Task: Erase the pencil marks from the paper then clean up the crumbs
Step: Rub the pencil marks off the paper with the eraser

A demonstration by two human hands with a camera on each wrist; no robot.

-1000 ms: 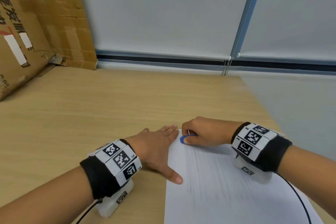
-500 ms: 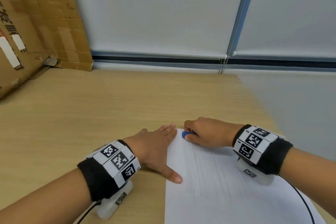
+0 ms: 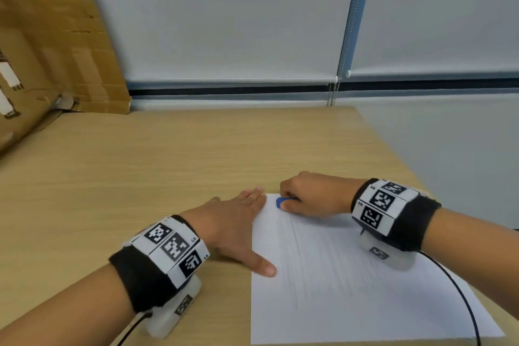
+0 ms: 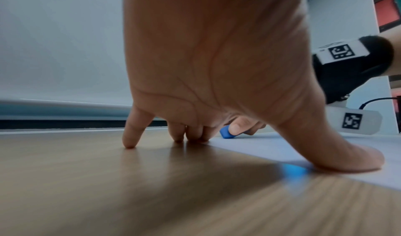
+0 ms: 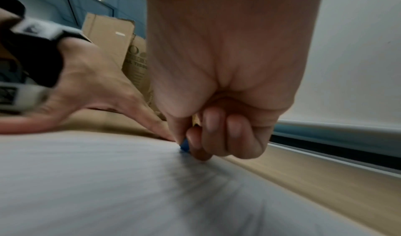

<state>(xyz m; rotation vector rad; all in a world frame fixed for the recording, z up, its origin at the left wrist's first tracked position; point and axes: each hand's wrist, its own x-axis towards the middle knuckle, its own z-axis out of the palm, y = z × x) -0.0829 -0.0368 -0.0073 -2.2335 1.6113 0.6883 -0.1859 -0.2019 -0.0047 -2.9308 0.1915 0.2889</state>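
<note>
A white sheet of paper [image 3: 351,289] with faint grey pencil strokes lies on the wooden table [image 3: 140,177]. My right hand [image 3: 311,196] pinches a small blue eraser [image 3: 280,202] against the paper's far left corner; the eraser [image 4: 226,133] shows under the thumb in the left wrist view, and only its tip [image 5: 184,146] shows in the right wrist view. My left hand [image 3: 238,222] lies flat and spread at the paper's left edge, thumb [image 4: 347,160] pressing on the sheet, fingertips [image 4: 130,142] on the wood. No crumbs are discernible.
Flattened cardboard boxes [image 3: 50,50] lean against the wall at the far left. A window blind with a bead chain [image 3: 341,64] backs the table. The table's right edge [image 3: 393,154] runs close to the paper. A black cable [image 3: 460,295] trails from my right wrist over the sheet.
My right hand slid the eraser a short way toward the paper's far edge. The left hand kept its place on the sheet. The head view shifted slightly.
</note>
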